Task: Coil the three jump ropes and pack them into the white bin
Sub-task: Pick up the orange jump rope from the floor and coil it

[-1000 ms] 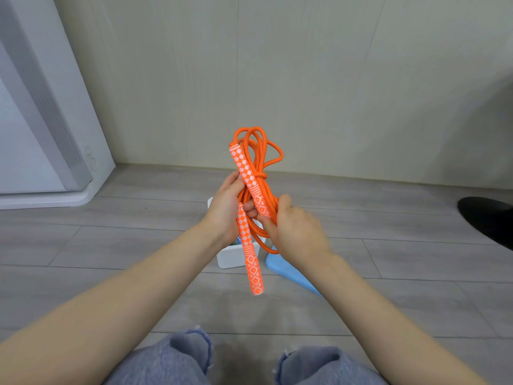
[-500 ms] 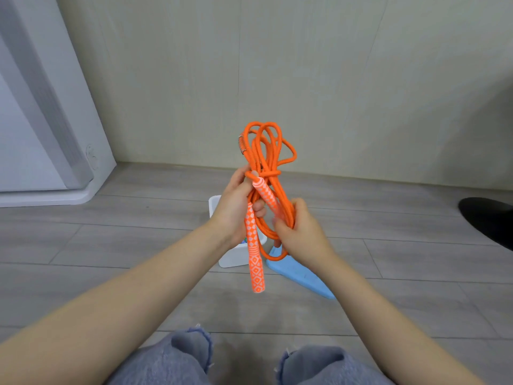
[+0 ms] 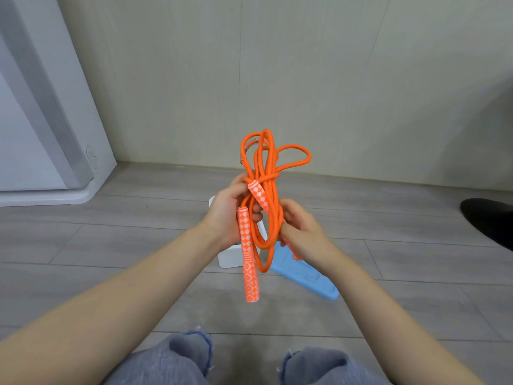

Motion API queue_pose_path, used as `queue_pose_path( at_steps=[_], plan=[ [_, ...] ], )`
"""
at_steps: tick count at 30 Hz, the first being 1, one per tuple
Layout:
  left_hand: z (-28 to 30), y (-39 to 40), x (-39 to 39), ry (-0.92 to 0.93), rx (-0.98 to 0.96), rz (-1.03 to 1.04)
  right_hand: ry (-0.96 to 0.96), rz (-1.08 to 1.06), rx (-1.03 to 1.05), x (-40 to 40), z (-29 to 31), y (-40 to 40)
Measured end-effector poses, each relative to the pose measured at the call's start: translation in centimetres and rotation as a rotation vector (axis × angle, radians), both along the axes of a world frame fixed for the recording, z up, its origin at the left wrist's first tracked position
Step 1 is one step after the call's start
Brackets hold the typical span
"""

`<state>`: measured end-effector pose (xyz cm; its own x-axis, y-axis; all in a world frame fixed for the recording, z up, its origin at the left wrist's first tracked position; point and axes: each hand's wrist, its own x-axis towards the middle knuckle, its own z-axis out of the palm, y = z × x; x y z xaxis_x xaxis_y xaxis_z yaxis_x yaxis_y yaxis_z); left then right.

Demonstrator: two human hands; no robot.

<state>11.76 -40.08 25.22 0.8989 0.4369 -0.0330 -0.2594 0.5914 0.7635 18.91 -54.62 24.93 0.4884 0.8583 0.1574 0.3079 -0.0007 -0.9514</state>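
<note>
Nearest, grey-trousered knees (image 3: 177, 359) are seen. Above them, an orange jump rope (image 3: 263, 195) is clamped mid-air by the left hand (image 3: 230, 215) and pinched by the right hand (image 3: 302, 232). Beyond, the white bin (image 3: 229, 257) is noted beside a blue lid (image 3: 305, 276) on the floor.

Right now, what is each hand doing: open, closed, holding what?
Left hand: closed on the coiled orange jump rope with patterned handles.
Right hand: closed on the same rope's loops.
</note>
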Motion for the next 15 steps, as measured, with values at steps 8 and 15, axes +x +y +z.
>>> queue_pose_path(
  at_steps=[8, 15],
  plan=[
    [0.5, 0.3, -0.9, 0.014, -0.013, -0.242, -0.451, -0.152, -0.274, 1.7, 0.3, -0.4],
    [-0.2, 0.9, -1.5, 0.241, 0.172, -0.351, -0.549, -0.034, -0.426, 1.9, 0.1, -1.0]
  ],
)
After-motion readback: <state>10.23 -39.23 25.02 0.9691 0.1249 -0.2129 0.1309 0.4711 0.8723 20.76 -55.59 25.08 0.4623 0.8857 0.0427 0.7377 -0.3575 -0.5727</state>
